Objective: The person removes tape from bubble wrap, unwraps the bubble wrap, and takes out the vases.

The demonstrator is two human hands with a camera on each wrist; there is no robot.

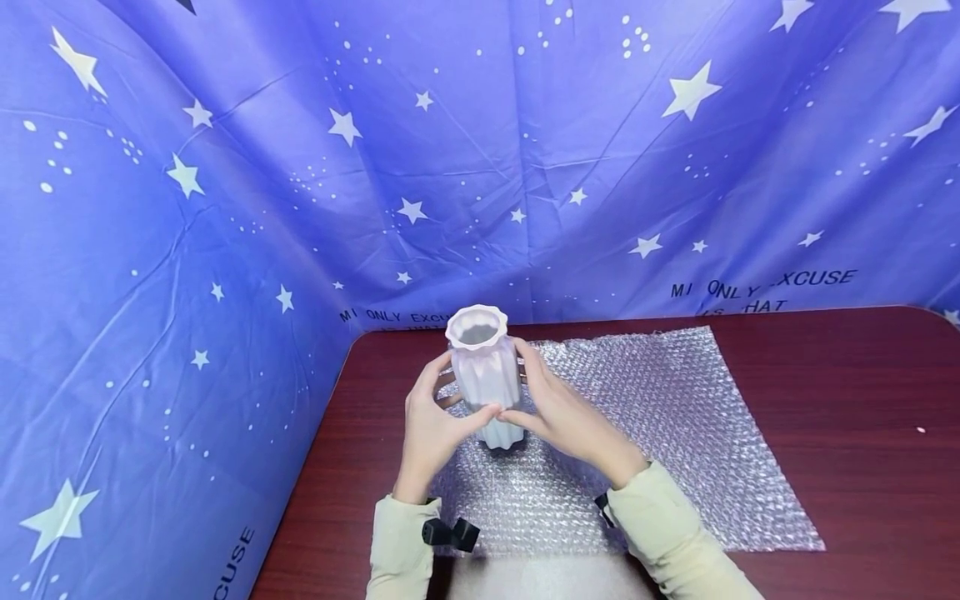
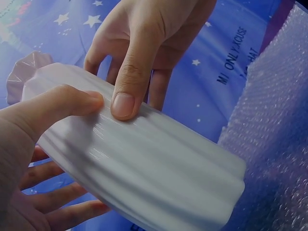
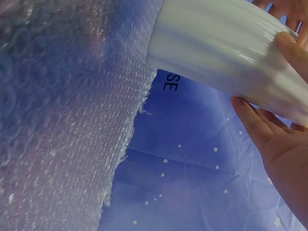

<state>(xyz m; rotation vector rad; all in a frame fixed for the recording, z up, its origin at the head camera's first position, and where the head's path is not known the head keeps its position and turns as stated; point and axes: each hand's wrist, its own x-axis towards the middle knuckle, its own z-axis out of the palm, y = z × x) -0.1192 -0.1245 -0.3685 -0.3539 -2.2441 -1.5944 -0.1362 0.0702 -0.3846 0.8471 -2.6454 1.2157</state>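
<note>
A glossy white fluted vase [image 1: 487, 377] with a scalloped rim stands roughly upright in the middle of the head view, its open mouth up. My left hand [image 1: 432, 423] grips it from the left, and my right hand [image 1: 566, 417] from the right. Both thumbs lie across its near side, their tips close together, while the other fingers reach around the sides and are partly hidden. Beneath it spreads a sheet of bubble wrap [image 1: 645, 417]. Whether the vase's base touches the sheet, I cannot tell. In the right wrist view, the lower vase body [image 3: 207, 43] shows no fingers on it.
The dark red-brown table [image 1: 847, 400] extends to the right of the bubble wrap, with a tiny pale speck [image 1: 921, 430] on it. A blue star-printed cloth [image 1: 525, 167] hangs behind the table and along its left side.
</note>
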